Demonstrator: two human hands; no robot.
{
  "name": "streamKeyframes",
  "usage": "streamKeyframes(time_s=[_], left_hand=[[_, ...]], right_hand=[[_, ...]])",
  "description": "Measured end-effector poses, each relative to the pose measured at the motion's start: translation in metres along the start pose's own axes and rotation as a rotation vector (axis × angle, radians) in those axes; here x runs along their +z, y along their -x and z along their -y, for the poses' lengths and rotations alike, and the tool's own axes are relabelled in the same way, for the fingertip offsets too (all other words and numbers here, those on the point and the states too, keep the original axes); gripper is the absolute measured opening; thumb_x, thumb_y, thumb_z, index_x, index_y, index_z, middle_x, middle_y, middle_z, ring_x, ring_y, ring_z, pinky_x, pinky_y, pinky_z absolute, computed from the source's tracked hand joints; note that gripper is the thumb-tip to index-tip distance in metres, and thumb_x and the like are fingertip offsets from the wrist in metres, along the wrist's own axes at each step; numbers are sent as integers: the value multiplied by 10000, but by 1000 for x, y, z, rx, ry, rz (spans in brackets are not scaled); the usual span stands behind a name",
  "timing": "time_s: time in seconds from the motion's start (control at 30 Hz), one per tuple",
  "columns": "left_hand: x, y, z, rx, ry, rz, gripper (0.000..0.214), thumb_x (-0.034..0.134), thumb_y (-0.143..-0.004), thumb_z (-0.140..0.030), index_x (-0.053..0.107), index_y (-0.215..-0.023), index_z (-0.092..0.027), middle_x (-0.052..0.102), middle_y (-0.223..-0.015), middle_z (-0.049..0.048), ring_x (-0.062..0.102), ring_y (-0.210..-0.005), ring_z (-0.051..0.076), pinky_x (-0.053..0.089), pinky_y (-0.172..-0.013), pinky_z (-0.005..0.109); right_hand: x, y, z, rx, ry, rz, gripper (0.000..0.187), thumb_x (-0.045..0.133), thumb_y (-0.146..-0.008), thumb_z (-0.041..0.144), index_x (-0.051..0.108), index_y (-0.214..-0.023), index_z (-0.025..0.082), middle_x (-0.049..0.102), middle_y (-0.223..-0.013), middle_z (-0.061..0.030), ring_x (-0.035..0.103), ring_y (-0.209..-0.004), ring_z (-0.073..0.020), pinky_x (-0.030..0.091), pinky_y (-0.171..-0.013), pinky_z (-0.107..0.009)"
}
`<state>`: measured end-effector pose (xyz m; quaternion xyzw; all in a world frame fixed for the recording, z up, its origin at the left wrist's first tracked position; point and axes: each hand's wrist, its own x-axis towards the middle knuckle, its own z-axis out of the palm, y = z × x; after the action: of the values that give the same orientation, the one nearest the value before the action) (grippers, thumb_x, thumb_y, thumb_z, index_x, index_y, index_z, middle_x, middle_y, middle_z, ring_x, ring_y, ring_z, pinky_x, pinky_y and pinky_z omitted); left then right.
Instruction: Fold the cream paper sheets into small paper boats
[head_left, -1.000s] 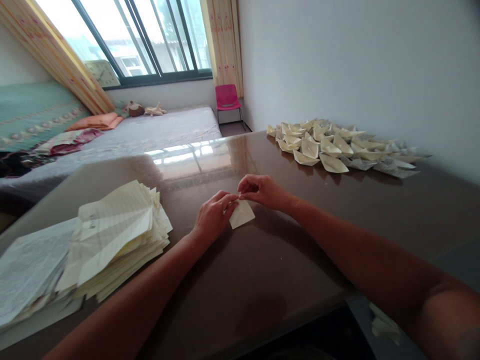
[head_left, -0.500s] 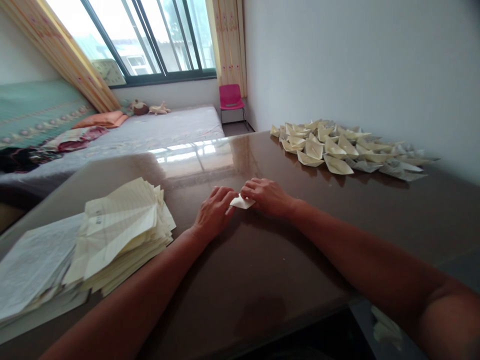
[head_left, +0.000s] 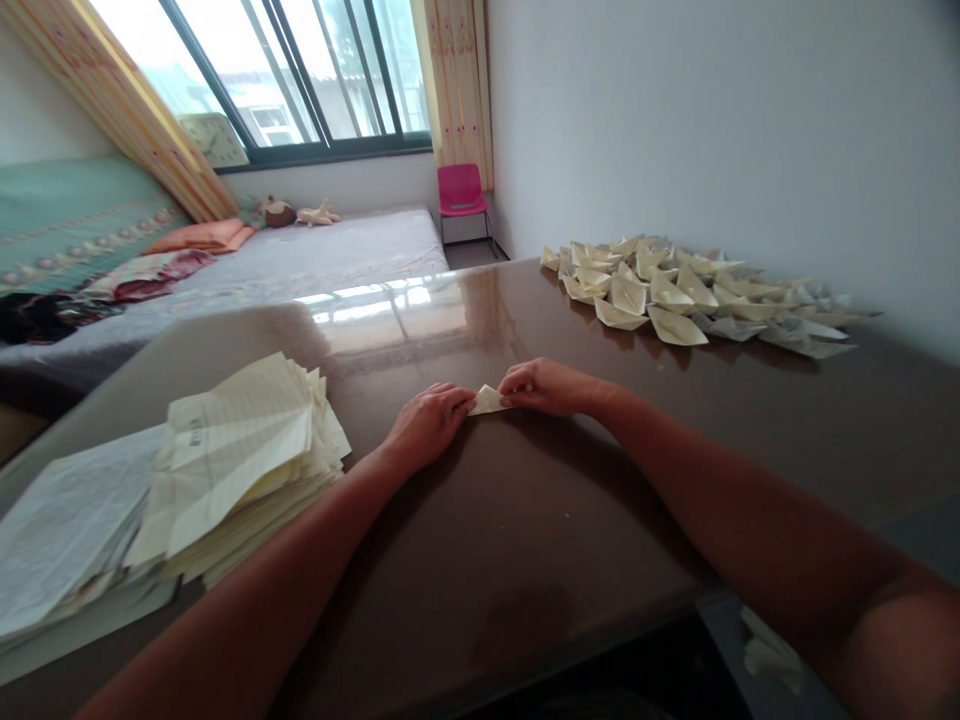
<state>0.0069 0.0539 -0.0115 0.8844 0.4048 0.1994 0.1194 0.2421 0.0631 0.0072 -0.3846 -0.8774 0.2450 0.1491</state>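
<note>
Between my hands, low over the brown glossy table, is a small folded piece of cream paper with a peak at the top and a straight lower edge. My left hand pinches its left corner between thumb and fingers. At the right corner, the fingertips of my right hand are closed on the paper too. My fingers cover both ends of the piece, so only its middle shows.
On the left of the table lies a stack of loose cream paper sheets, beside greyish printed sheets. Many folded paper boats are grouped at the back right by the wall. Beyond the table are a bed and a pink chair.
The paper has turned from a point facing me to a straight edge facing me with its peak away. My right hand has shifted slightly right, and the hands are farther apart.
</note>
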Motion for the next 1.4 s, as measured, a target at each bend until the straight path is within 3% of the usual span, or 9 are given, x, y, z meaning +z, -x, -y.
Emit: streamKeyframes(time_s=[0.13,0.27,0.63,0.8,0.97,1.1,1.23,1.4], left_hand=[[4,-3,-1,-154,90,-28,316,466,-900,-348,597,-1164,-232,683,-877,0,601,-778,157,445,-740,274],[4,-5,-4,-232,88,1,336,464,-889,-378,594,-1170,-247,682,-834,-11,593,-726,155,428,-695,269],[5,-8,-9,-194,-94,25,329,451,-892,-362,588,-1186,-304,654,-845,-3,584,-767,167,410,-668,266],[10,-3,-8,-135,-193,-7,336,415,-925,-371,559,-1223,-312,622,-948,17,574,-841,180,441,-689,281],[10,2,-10,23,-255,-69,316,405,-949,-318,586,-1200,-249,590,-1041,54,523,-991,198,464,-819,306],[6,4,-13,164,-292,2,289,413,-952,-243,641,-1129,-228,619,-973,56,509,-935,193,470,-818,305],[2,6,-21,170,-390,62,286,423,-941,-199,636,-1132,-217,615,-947,63,511,-896,194,477,-775,310],[0,7,-32,181,-474,150,256,441,-927,-194,624,-1106,-181,594,-958,80,499,-944,216,469,-825,342]], right_hand=[[6,-3,0,129,-76,-45,257,511,-883,297,669,-1002,132,678,-836,-28,575,-732,-128,397,-673,-207],[10,-6,4,237,23,-94,195,525,-881,283,637,-980,157,681,-896,-42,576,-768,-132,382,-682,-212],[18,-8,15,388,226,-126,214,539,-885,373,558,-1029,215,698,-886,-37,627,-796,-156,348,-628,-223],[18,-5,17,347,288,-107,186,517,-897,370,571,-977,212,683,-908,-42,620,-794,-158,346,-618,-230],[20,-6,18,173,347,-160,175,482,-917,320,581,-988,195,626,-1033,-55,599,-826,-143,366,-670,-229],[16,-5,27,77,426,-105,215,441,-939,282,631,-961,183,624,-971,-60,587,-824,-153,369,-693,-241],[9,1,32,19,483,13,229,449,-925,196,676,-943,168,630,-929,-82,576,-845,-166,384,-754,-259],[6,8,36,-75,516,87,252,457,-939,194,666,-1080,179,621,-1020,-105,544,-967,-190,396,-831,-296]])
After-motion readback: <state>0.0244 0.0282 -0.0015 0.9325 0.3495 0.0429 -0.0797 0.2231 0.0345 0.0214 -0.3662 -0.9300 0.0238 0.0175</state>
